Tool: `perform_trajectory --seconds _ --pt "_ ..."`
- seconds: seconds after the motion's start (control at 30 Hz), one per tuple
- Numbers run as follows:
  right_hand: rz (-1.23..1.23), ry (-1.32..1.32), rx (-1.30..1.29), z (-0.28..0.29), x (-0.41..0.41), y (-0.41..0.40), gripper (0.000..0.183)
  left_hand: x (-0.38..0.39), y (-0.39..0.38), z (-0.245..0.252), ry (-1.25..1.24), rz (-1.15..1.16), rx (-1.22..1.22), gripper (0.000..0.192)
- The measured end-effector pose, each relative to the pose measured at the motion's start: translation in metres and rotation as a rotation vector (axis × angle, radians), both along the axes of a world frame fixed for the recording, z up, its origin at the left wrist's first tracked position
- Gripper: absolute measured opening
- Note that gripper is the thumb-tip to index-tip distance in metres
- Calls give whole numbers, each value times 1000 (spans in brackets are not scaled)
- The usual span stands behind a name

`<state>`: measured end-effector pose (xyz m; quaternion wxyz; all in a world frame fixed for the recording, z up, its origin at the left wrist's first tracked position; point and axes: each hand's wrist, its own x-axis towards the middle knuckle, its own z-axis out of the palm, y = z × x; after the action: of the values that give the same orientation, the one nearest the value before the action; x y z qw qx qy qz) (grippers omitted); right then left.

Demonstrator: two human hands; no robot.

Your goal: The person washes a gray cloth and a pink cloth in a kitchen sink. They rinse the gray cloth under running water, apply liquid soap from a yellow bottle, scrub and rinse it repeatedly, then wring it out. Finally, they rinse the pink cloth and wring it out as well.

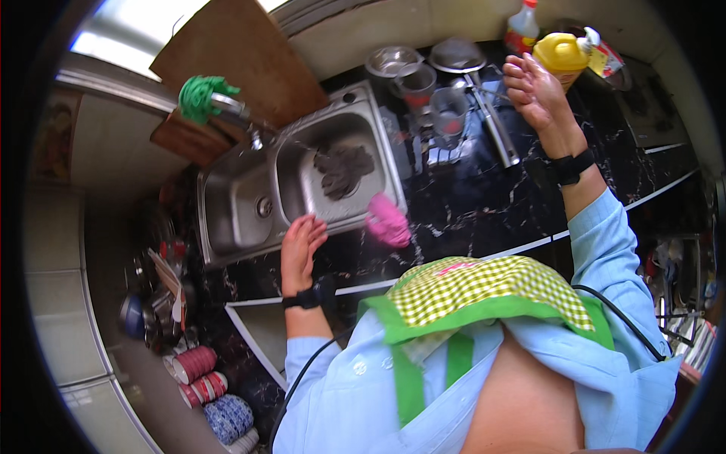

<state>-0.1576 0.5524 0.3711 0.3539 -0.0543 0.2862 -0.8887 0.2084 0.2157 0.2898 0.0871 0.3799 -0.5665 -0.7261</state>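
Observation:
My left hand (302,247) is at the front edge of the double steel sink (258,232), fingers apart and holding nothing. A dark grey cloth (343,169) lies crumpled in the right basin. Over the sink's front right corner hangs a pink cloth (388,220), to the right of my left hand and not touching it. My right hand (533,91) is raised at the back right, palm up, its fingers loosely curled with nothing seen in them. Right behind it stands a yellow pump bottle (561,57); the picture does not settle whether they touch.
Clear measuring cups (448,116), a steel bowl (392,61) and a long-handled strainer (457,55) stand right of the sink. A green scrubbing cloth (204,99) hangs on the faucet (229,106). Behind leans a wooden board (244,62). Stacked bowls (228,419) sit at the lower left.

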Motion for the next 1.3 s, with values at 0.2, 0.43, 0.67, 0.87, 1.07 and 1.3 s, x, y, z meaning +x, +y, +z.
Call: perform_trajectory --seconds 0.2,0.43,0.67,0.87,1.07,1.3 --pt "281 -63 204 -42 90 -196 25 -14 -78 -15 86 -94 83 24" --pt "107 -306 609 -130 148 -339 30 -52 -177 -52 -85 -625 -241 28" --pt "-141 -378 354 -122 152 -340 54 -148 -158 -139 -174 -1567 -1082 40" --pt "-267 -385 161 -125 154 -331 72 -165 -138 -186 -317 -1212 -1006 35" --pt "-353 -392 119 -143 162 -320 72 -147 -172 -112 -15 -808 -372 6" --pt "-309 -296 191 -159 179 -347 69 -125 -138 -17 658 -534 378 15"
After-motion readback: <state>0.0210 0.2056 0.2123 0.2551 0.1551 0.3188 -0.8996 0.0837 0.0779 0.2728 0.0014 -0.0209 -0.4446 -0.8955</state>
